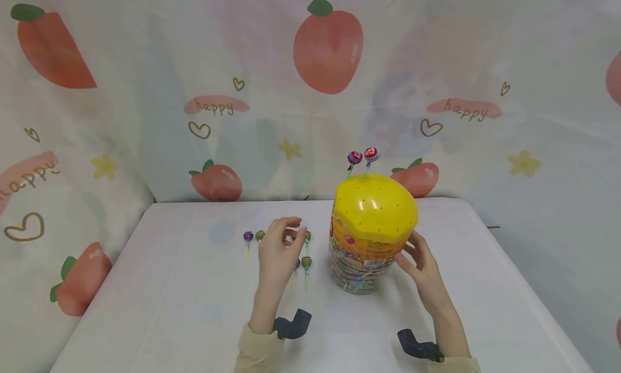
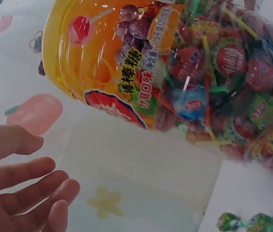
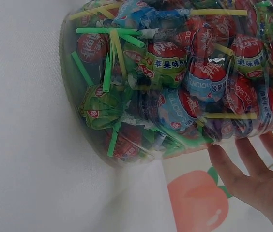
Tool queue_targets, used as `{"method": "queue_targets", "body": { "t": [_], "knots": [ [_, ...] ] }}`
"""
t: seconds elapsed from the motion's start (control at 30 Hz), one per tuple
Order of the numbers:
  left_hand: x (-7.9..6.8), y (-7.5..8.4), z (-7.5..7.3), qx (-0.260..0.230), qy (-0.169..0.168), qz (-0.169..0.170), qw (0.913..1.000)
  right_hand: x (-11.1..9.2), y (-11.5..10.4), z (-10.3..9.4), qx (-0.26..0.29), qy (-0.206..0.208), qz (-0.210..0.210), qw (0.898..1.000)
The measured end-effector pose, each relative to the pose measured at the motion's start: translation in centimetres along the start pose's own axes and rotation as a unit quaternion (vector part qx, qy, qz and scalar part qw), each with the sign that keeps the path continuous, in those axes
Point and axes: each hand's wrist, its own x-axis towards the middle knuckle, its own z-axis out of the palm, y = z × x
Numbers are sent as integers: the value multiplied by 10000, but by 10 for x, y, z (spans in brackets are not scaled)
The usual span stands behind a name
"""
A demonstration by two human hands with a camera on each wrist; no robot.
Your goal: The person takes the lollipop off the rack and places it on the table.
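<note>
A clear ribbed jar [image 1: 359,270] full of wrapped lollipops stands on the white table, under a domed yellow lid [image 1: 375,208] dotted with small holes. Two lollipops, one purple [image 1: 355,157] and one blue and red [image 1: 372,154], stick up from the lid's far side by their sticks. My right hand [image 1: 419,260] touches the jar's right side with spread fingers; its fingertips [image 3: 219,152] meet the plastic in the right wrist view. My left hand [image 1: 281,243] hovers left of the jar, fingers loosely bent around nothing, apart from the jar in the left wrist view.
Several lollipops lie on the table around and behind my left hand, among them a purple one [image 1: 248,236] and a green one [image 1: 306,262]. A fruit-printed cloth [image 1: 271,146] hangs at the table's back and sides. Black straps [image 1: 293,325] circle both wrists.
</note>
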Motion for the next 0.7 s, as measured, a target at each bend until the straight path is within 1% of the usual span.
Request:
{"method": "queue_targets", "body": {
  "t": [0.1,0.27,0.43,0.7],
  "knots": [
    [7,7,2,-124,55,164,9998,0,0,0,-9,0,-7,10000],
    [22,16,8,-461,79,385,9982,0,0,0,-27,-5,0,10000],
    [37,22,15,-689,65,407,9968,0,-1,0,-34,-16,34,10000],
    [58,38,23,-917,-47,505,9945,-1,-1,1,-30,-3,44,10000]
  ]
}}
